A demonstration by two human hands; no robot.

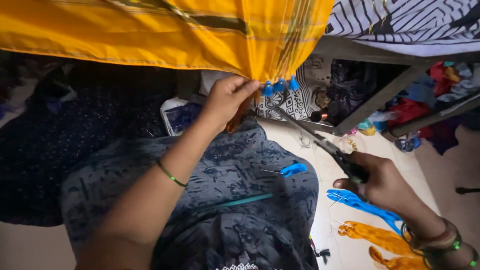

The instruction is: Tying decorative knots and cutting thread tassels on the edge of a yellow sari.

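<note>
At the cloth's hanging corner, head view: our left hand pinches the yellow fabric just beside three blue tassels already tied along the edge. Our right hand is closed on dark scissors, blades pointing up toward those tassels. We judge the tasselling partly done; most of the hem to the left shows none. Below the right hand lie blue thread and orange thread. Behind the left hand, a small white-rimmed packet; its label is unreadable.
</note>
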